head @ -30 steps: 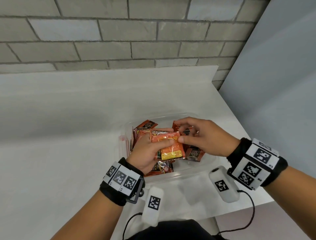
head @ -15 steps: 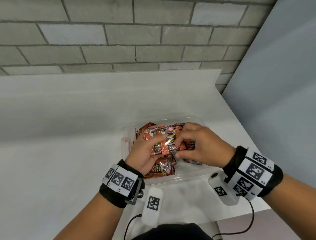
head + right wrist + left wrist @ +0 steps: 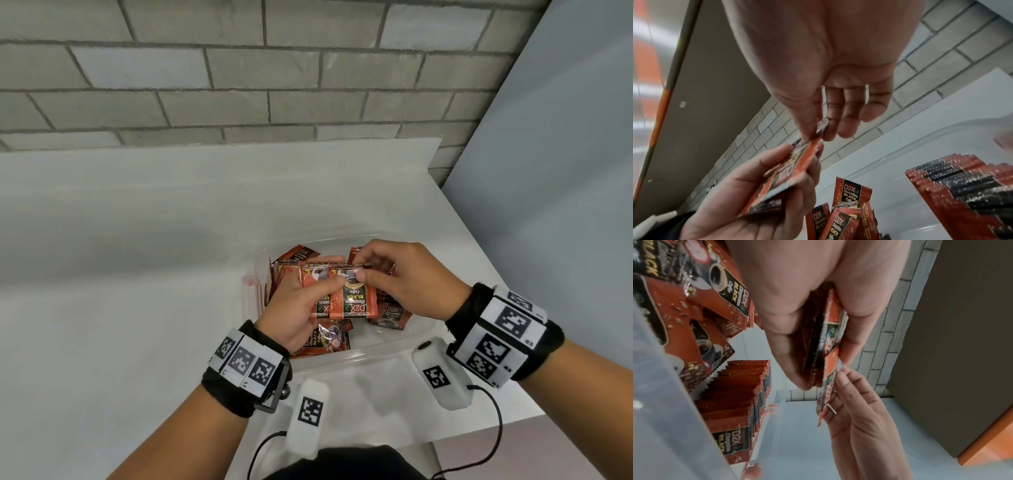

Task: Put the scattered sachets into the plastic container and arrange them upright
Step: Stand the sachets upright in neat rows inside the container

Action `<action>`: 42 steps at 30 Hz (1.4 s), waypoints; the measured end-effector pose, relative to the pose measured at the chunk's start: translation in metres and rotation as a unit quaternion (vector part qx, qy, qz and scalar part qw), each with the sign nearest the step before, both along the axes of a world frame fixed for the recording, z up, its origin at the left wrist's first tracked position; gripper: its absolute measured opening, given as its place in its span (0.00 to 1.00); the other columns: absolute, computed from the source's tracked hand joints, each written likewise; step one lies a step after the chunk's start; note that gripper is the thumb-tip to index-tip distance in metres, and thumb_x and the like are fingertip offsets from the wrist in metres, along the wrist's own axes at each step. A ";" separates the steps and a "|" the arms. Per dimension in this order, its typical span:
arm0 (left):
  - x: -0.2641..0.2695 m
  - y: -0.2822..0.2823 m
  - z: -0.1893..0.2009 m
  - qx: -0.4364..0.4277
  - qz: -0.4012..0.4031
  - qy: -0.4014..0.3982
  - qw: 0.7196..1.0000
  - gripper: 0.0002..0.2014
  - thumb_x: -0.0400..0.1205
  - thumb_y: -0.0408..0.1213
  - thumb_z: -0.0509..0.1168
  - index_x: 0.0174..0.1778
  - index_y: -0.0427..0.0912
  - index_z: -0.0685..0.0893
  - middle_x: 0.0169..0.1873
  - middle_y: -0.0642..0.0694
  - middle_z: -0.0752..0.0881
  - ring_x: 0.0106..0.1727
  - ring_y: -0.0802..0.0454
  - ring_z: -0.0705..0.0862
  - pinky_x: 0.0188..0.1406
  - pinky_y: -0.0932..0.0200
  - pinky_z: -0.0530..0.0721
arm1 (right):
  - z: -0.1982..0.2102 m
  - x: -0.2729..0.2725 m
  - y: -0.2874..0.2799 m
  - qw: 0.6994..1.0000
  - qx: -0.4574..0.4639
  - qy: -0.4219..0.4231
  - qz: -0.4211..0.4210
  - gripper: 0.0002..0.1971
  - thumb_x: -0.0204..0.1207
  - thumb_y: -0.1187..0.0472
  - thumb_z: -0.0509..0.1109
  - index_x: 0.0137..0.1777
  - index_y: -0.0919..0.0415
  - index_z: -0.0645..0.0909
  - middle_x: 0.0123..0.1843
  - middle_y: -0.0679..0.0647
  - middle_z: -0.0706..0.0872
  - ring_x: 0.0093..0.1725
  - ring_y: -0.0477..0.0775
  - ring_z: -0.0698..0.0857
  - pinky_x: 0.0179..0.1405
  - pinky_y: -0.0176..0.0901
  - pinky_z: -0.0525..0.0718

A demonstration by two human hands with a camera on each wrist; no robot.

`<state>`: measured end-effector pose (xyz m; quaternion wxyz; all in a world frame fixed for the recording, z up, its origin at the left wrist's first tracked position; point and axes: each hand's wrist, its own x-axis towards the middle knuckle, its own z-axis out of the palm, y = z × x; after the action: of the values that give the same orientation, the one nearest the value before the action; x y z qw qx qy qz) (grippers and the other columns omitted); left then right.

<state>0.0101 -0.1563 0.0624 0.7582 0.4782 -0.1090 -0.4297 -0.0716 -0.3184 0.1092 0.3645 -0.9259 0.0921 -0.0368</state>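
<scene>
Left hand (image 3: 301, 310) grips a small stack of red-and-black foil coffee sachets (image 3: 346, 296) at frame centre, over the clear plastic container (image 3: 346, 359) — right hand (image 3: 407, 281) pinches the front one's top edge; best square edges, then seat upright beside the standing row (image 3: 740, 404).

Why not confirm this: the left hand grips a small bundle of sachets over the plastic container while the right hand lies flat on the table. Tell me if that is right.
One part is wrong. The right hand does not lie flat on the table: it pinches the top edge of the front sachet of the bundle that the left hand grips over the plastic container. The head view shows this; the right wrist view confirms the pinch.
</scene>
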 end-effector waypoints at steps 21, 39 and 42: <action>0.005 -0.002 0.003 0.026 0.102 -0.053 0.993 0.13 0.81 0.22 0.61 0.51 0.43 0.86 0.45 0.41 0.90 0.48 0.42 0.89 0.40 0.48 0.88 | -0.003 -0.004 0.007 0.978 0.169 0.120 -0.006 0.06 0.77 0.63 0.72 0.43 0.58 0.76 0.38 0.61 0.89 0.34 0.49 0.88 0.42 0.45 0.83; 0.004 0.003 0.005 0.022 0.035 -0.066 0.997 0.14 0.78 0.17 0.63 0.49 0.39 0.85 0.37 0.43 0.91 0.37 0.48 0.90 0.39 0.53 0.90 | -0.008 0.002 -0.005 0.957 0.267 0.044 -0.103 0.13 0.76 0.70 0.71 0.60 0.63 0.81 0.36 0.58 0.86 0.30 0.47 0.83 0.33 0.39 0.84; 0.004 0.003 0.005 0.034 0.036 -0.081 0.996 0.14 0.78 0.16 0.63 0.49 0.40 0.84 0.37 0.44 0.91 0.37 0.49 0.90 0.37 0.55 0.90 | -0.008 0.003 -0.006 0.959 0.266 0.044 -0.087 0.09 0.77 0.69 0.70 0.57 0.61 0.83 0.39 0.59 0.87 0.29 0.46 0.80 0.34 0.39 0.82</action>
<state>0.0144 -0.1531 0.0676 0.7453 0.5403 -0.1377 -0.3655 -0.0684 -0.3241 0.1014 0.5886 -0.7846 0.1949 -0.0016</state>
